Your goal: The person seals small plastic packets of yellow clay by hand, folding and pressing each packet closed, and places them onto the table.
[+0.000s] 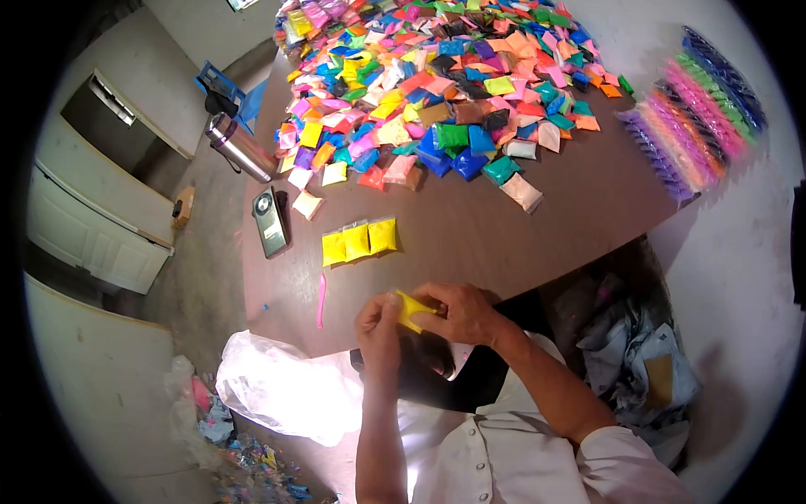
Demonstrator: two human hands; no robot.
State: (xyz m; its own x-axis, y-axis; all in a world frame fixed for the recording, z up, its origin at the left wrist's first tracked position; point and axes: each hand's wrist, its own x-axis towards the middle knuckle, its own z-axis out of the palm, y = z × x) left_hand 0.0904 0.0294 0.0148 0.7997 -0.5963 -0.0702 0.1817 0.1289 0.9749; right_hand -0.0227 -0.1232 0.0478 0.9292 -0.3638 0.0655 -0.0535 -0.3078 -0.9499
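Observation:
Between my two hands, at the table's near edge, is a small yellow packet (410, 312). My left hand (379, 323) pinches its left side, while my right hand (460, 312) grips the right side with fingers curled over it. Just beyond them, three yellow packets (358, 242) lie side by side in a row on the brown table (420, 273). A thin pink plastic stick (321, 300) rests left of my hands. What fills the packets cannot be made out.
A large heap of coloured packets (445, 92) covers the far table. A phone (269, 223) and steel flask (242, 147) stand at the left. Bundles of coloured strips (693, 118) lie at the right. A clear plastic bag (281, 386) hangs below the near edge.

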